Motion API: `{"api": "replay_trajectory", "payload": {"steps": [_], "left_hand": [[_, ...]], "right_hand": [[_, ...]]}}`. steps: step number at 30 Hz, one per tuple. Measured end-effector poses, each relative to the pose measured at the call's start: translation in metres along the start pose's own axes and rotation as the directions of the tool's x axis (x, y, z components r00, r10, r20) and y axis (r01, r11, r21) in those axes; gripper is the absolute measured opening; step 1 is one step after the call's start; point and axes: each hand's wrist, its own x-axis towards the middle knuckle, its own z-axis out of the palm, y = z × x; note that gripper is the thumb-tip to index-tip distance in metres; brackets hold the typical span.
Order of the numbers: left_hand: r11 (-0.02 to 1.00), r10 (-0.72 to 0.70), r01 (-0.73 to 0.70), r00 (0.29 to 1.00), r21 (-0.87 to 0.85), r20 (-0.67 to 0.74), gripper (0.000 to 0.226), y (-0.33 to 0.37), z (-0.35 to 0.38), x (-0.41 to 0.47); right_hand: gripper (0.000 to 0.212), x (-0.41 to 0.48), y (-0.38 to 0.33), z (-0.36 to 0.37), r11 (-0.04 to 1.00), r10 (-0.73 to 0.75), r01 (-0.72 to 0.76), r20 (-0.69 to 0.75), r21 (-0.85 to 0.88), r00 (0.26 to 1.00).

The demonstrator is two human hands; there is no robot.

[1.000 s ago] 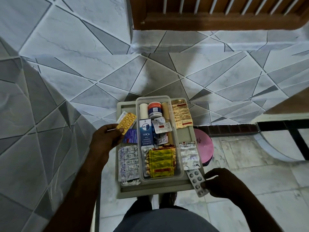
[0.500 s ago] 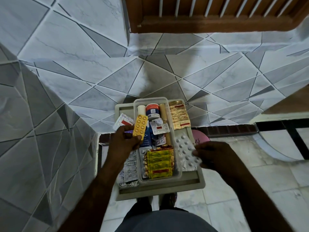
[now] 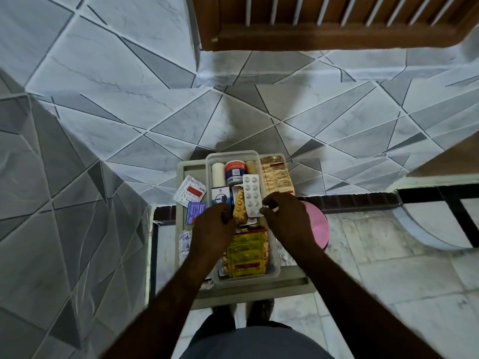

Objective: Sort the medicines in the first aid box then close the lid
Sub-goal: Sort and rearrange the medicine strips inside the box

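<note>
Over the yellow packets (image 3: 246, 255) at the near end of the clear box (image 3: 275, 270), the left hand (image 3: 213, 229) holds a yellow pill strip (image 3: 239, 207) and the right hand (image 3: 287, 221) pinches a silver pill strip (image 3: 251, 195), short of the jar (image 3: 235, 172) at the far end.

plain grey-blue lower garment (image 3: 255, 343)
</note>
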Motion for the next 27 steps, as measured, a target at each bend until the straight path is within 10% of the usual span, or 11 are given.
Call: {"api": "replay_trajectory", "payload": {"steps": [4,9,14,19,27], "left_hand": [[0.974,0.139,-0.144,0.989,0.175,0.042,0.026,-0.009,0.006,0.008],[0.905,0.201,-0.244,0.967,0.35,0.157,0.026,-0.012,0.011,0.01],[0.976,0.167,-0.181,0.978,0.118,0.124,0.023,-0.009,-0.005,0.016],[0.941,-0.193,0.139,0.969,-0.309,-0.153,0.015,-0.041,-0.048,0.036],[0.977,-0.146,0.163,0.981,0.141,-0.124,0.042,-0.098,-0.057,0.06]], "right_hand": [[0.033,0.001,0.007,0.014,0.866,-0.257,0.259,0.063,-0.429,0.964],[0.064,0.009,0.016,0.023,0.769,-0.202,0.301,0.232,-0.564,0.951],[0.04,0.015,0.01,0.014,0.863,-0.179,0.25,0.197,-0.44,0.964],[0.018,0.026,0.023,-0.003,0.994,-0.107,0.103,-0.103,-0.045,0.989],[0.021,0.02,0.058,-0.001,0.995,0.093,-0.091,-0.053,0.046,0.994]]}}
